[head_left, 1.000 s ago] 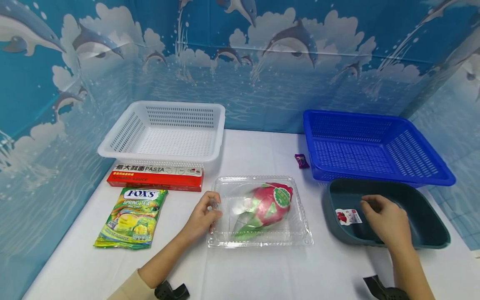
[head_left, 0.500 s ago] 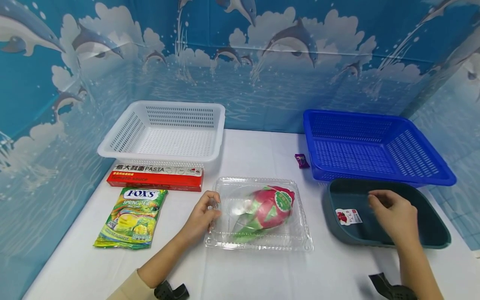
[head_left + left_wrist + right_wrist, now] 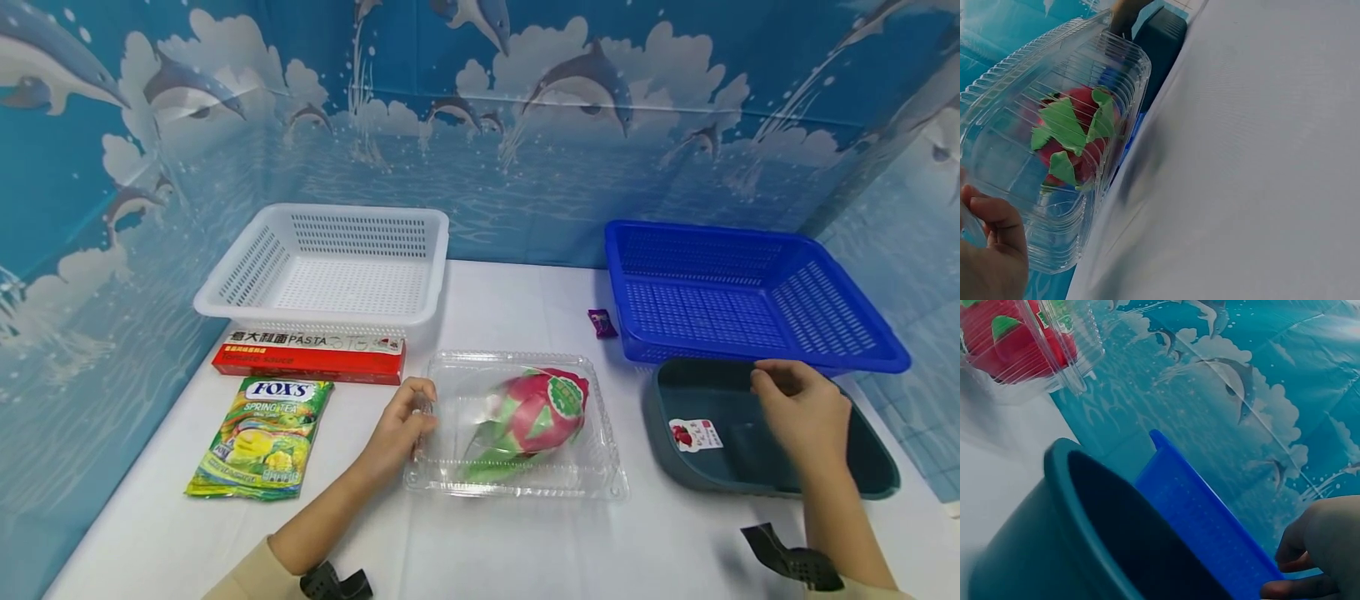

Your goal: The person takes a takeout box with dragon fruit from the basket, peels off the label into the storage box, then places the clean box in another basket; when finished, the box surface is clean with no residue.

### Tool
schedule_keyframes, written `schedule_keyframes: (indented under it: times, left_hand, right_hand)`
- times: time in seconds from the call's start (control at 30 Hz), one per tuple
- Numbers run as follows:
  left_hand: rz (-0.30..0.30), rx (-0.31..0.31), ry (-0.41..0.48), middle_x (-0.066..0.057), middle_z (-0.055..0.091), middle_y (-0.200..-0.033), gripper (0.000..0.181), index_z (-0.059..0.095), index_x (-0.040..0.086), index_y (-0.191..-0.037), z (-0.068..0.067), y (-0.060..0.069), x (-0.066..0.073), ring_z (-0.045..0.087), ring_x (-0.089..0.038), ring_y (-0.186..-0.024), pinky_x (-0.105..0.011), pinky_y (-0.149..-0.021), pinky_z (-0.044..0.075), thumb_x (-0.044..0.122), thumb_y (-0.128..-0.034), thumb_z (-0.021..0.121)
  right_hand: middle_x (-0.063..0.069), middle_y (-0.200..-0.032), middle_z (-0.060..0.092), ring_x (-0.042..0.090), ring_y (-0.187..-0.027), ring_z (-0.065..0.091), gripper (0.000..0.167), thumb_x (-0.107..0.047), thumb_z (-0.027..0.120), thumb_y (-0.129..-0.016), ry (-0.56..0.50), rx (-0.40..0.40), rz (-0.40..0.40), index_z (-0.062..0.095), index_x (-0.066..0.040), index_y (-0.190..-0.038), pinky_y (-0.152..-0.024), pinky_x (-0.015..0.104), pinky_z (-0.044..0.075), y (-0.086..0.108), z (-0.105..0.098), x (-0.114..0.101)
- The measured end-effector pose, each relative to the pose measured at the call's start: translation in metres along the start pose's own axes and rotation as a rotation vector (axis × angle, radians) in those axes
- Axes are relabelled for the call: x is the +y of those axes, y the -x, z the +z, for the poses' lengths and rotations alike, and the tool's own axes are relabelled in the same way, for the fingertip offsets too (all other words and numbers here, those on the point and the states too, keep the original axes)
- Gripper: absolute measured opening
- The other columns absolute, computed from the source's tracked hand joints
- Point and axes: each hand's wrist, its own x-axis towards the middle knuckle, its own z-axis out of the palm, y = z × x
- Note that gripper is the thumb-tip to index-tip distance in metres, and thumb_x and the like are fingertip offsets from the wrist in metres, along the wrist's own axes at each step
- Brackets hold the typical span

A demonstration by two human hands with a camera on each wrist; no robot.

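Observation:
A clear plastic clamshell box holds a red and green dragon fruit with a green sticker. At the box's left edge, my left hand pinches the rim between thumb and fingers. The left wrist view shows the same hand at the box's near end, with the fruit inside. My right hand hovers over the dark green basin, fingers loosely bent, nothing visible in them. In the right wrist view, that hand shows a gap between thumb and fingers.
A white basket stands behind a red pasta box and a green candy bag. Behind the basin is a blue basket. A small purple wrapped candy lies left of the blue basket.
My right hand has drifted right and a little farther back over the basin. The clamshell box has shifted slightly under my left hand, which keeps its grip.

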Motion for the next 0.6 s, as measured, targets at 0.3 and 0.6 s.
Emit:
schedule_keyframes:
  times: [0.3, 0.6]
  left_hand:
    - [-0.01, -0.008, 0.021, -0.02, 0.037, -0.119, 0.028, 0.045, 0.019, -0.1, 0.001, -0.013, 0.016, 0.034, -0.01, -0.053, -0.018, -0.042, 0.024, -0.002, -0.0823, 0.042]
    - [0.02, 0.013, 0.067, -0.016, 0.038, -0.117, 0.027, 0.047, 0.019, -0.098, 0.008, -0.033, 0.034, 0.034, -0.01, -0.051, -0.018, -0.042, 0.025, -0.002, -0.0817, 0.043]
  right_hand:
    - [0.018, -0.104, 0.065, -0.011, -0.061, 0.044, 0.04, -0.028, 0.052, -0.098, -0.053, 0.057, 0.049, 0.061, 0.0, -0.126, -0.05, 0.012, 0.04, -0.013, -0.002, -0.001]
    - [-0.02, -0.071, 0.049, -0.016, -0.053, 0.046, 0.042, -0.03, 0.056, -0.097, -0.17, 0.126, 0.166, 0.059, -0.002, -0.127, -0.048, 0.01, 0.04, -0.023, -0.001, -0.005]
